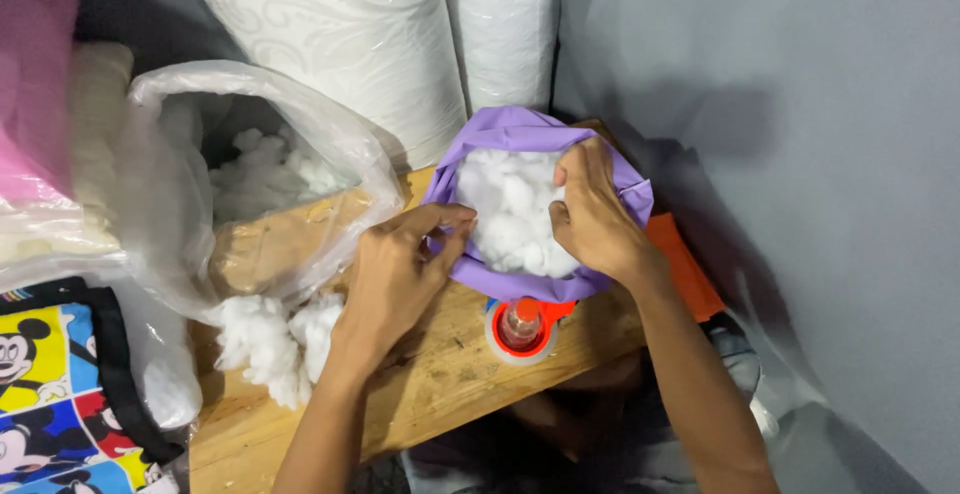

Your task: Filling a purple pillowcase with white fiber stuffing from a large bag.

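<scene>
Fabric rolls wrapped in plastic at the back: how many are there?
2. The wide white roll stands behind the clear plastic bag; the narrower roll stands right beside it. Others may be hidden out of frame.
</scene>
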